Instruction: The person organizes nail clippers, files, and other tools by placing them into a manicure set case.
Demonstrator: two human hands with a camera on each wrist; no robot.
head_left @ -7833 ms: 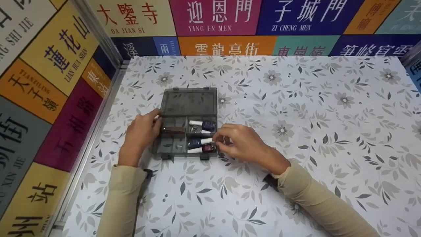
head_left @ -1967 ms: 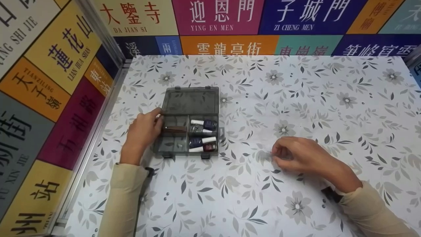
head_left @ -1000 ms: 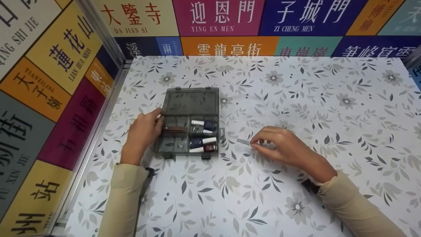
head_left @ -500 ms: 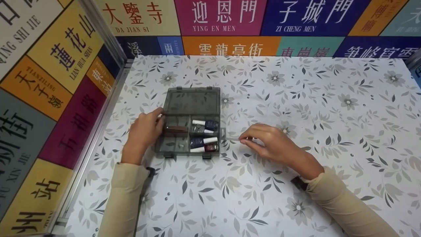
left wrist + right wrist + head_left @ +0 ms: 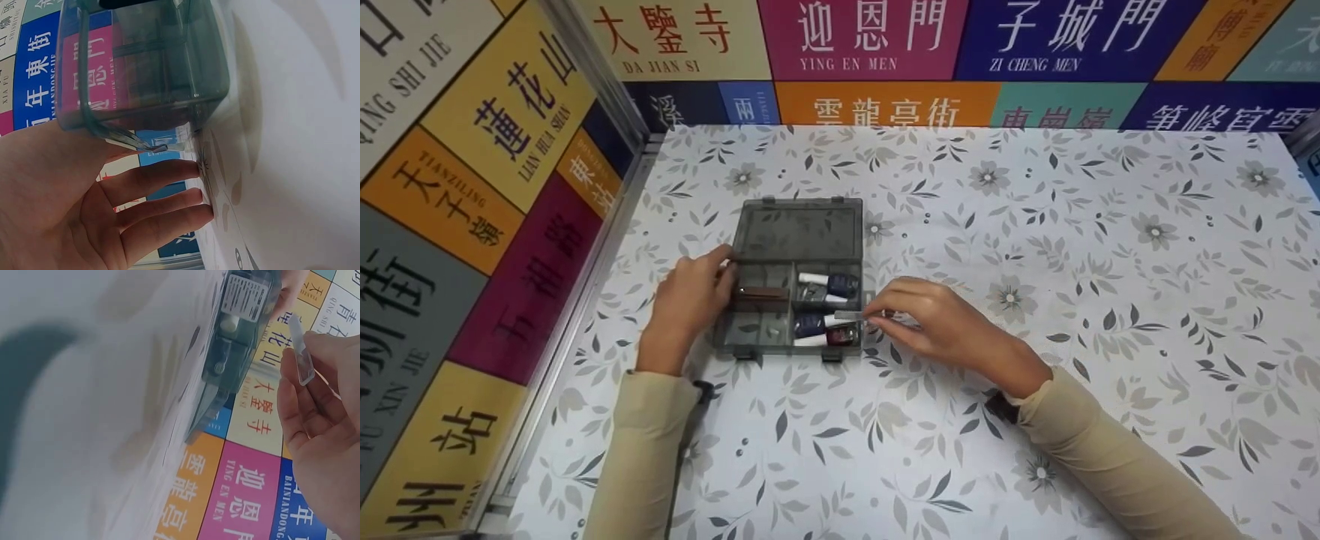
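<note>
A grey see-through divided box [image 5: 757, 264] lies with its lid [image 5: 795, 232] folded back. Several nail polish bottles [image 5: 810, 325] with white caps fill its right compartments. A slim brown metallic item [image 5: 763, 292] lies across the left-hand divider. My left hand [image 5: 687, 307] touches the box's left side. In the left wrist view, its fingers [image 5: 163, 175] extend below the box, the thumb mostly hidden. Between thumb and fingertips, my right hand [image 5: 919, 311] pinches a small clear nail file [image 5: 302, 354] with a frosted end. Its tip overlaps the front right compartment in the head view.
The white tablecloth [image 5: 1080, 202] has grey leaves and flowers. Colourful lettered panels [image 5: 877, 45] rise along its back and left edges. A printed label [image 5: 244, 297] is stuck on the box's side.
My right hand travelled right from the box, then came back left with the clear nail file pinched in it, up to the box's right edge. The left hand stayed at the box.
</note>
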